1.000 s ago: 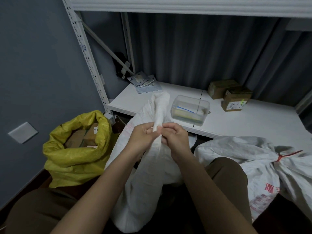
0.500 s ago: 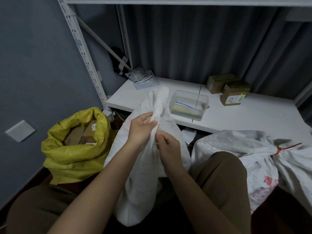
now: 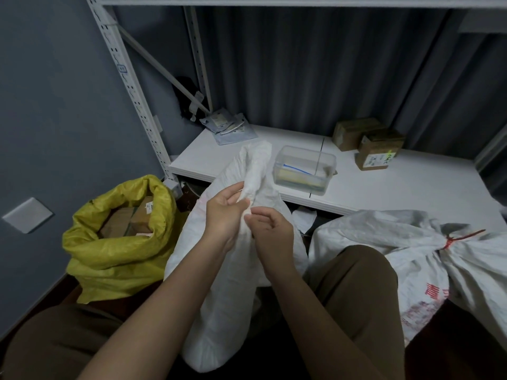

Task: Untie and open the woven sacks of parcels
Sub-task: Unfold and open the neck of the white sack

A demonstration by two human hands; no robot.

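hands (image 3: 247, 215) on white sack (image 3: 227, 283) neck

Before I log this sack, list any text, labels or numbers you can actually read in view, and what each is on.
Nothing reads cleanly.
Right cardboard box: white label with green handwriting, too small to read.
Box in the yellow sack: white label, digits blurred.
White sack on the right: red printed characters, cut off and blurred.
Shelf post: small sticker, unreadable.
Grey pouches on the shelf: labels too small.
White sack under both hands: no print visible.
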